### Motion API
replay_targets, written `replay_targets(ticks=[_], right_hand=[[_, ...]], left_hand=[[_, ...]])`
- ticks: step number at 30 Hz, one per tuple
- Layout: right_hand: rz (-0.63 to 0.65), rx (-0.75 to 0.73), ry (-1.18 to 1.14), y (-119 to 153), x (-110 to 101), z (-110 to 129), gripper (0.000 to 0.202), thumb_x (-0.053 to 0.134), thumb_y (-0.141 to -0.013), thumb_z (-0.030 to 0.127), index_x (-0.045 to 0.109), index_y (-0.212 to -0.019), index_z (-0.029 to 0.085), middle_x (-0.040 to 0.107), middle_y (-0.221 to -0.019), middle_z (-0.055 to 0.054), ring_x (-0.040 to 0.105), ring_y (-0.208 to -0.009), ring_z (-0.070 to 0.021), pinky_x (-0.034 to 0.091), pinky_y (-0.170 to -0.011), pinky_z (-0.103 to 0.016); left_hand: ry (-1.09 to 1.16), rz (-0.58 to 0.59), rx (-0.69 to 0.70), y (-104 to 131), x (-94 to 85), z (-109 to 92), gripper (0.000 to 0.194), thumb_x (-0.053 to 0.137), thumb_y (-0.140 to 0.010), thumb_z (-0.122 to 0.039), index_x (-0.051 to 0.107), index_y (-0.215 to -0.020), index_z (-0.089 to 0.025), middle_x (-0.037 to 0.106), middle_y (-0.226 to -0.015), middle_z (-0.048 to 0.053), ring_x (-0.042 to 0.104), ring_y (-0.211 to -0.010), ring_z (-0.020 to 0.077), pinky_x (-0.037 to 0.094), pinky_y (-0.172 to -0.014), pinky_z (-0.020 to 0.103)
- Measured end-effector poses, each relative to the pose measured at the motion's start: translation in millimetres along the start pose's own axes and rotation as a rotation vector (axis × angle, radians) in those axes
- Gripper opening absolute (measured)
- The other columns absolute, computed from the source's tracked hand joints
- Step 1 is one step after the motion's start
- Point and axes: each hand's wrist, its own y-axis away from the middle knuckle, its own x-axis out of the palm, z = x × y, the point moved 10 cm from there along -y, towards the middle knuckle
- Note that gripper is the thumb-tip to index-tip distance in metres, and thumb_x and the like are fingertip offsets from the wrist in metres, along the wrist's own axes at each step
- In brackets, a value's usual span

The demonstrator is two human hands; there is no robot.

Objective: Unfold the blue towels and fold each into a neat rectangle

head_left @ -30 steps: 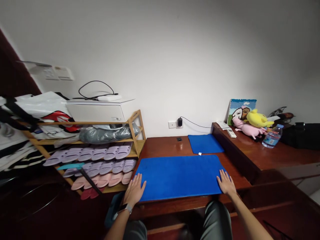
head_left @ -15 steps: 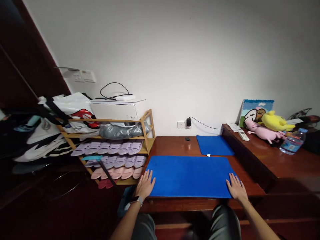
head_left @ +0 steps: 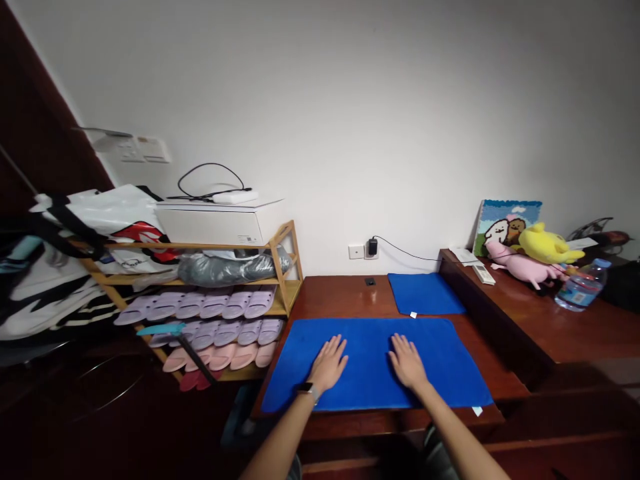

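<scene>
A blue towel (head_left: 370,383) is spread flat on the reddish-brown wooden table (head_left: 333,293), with a white tag at its near right corner. My left hand (head_left: 329,364) lies palm down on the towel, left of its middle, fingers stretched out; a watch is on that wrist. On the right half, my right hand (head_left: 407,362) is also palm down with its fingers extended. Bare blue cloth shows between the two hands. Behind them, a smaller-looking piece of blue cloth (head_left: 425,293) lies near the wall, with its own white tag.
At the left stands a wooden rack (head_left: 286,283) with rows of slippers (head_left: 215,303) and a white box (head_left: 210,223) on top. To the right, a raised wooden surface (head_left: 537,327) bears plush toys (head_left: 547,243), a water bottle (head_left: 583,285) and a remote (head_left: 483,274). A black charger (head_left: 373,247) is plugged into the wall.
Both hands have moved inward from the towel's side edges onto its middle. The towel's near corners now show, spread wider, with a tag at the right one. The view has shifted slightly.
</scene>
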Motion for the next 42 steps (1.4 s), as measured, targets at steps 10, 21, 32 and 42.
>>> replay_targets(ticks=[10, 21, 32, 42], right_hand=[[0.085, 0.064, 0.038, 3.0, 23.6, -17.8, 0.069, 0.023, -0.11, 0.05, 0.031, -0.173, 0.02, 0.028, -0.178, -0.007, 0.022, -0.167, -0.0275, 0.015, -0.136, -0.054], [0.021, 0.392, 0.213, 44.2, -11.0, -184.5, 0.075, 0.02, -0.106, 0.049, 0.035, -0.171, 0.016, 0.033, -0.178, -0.008, 0.027, -0.166, -0.0282, 0.019, -0.136, -0.052], [-0.044, 0.076, 0.009, -56.4, -12.0, -27.0, 0.071, 0.02, -0.11, 0.046, 0.037, -0.17, 0.013, 0.034, -0.176, -0.009, 0.025, -0.166, -0.0279, 0.018, -0.136, -0.051], [0.064, 0.168, 0.051, -77.9, 10.4, -116.8, 0.071, 0.019, -0.11, 0.054, 0.028, -0.173, 0.021, 0.026, -0.179, -0.005, 0.019, -0.168, -0.0258, 0.013, -0.136, -0.053]], left_hand=[[-0.044, 0.018, -0.201, 8.3, 8.4, 49.0, 0.07, 0.034, -0.109, -0.057, 0.043, -0.167, -0.02, 0.037, -0.175, 0.015, 0.032, -0.164, 0.0346, 0.026, -0.133, 0.061], [-0.196, -0.039, -0.37, 60.8, -25.7, 145.7, 0.069, 0.037, -0.105, -0.047, 0.05, -0.162, -0.01, 0.045, -0.17, 0.018, 0.041, -0.16, 0.0335, 0.028, -0.133, 0.057], [0.021, -0.047, 0.113, -73.1, 12.2, -43.3, 0.063, 0.03, -0.112, -0.049, 0.042, -0.168, -0.023, 0.041, -0.175, 0.011, 0.035, -0.163, 0.0278, 0.03, -0.134, 0.053], [-0.117, -0.022, -0.245, -74.9, 21.4, 103.7, 0.068, 0.031, -0.108, -0.055, 0.048, -0.165, -0.022, 0.046, -0.171, 0.015, 0.038, -0.161, 0.0351, 0.03, -0.13, 0.061]])
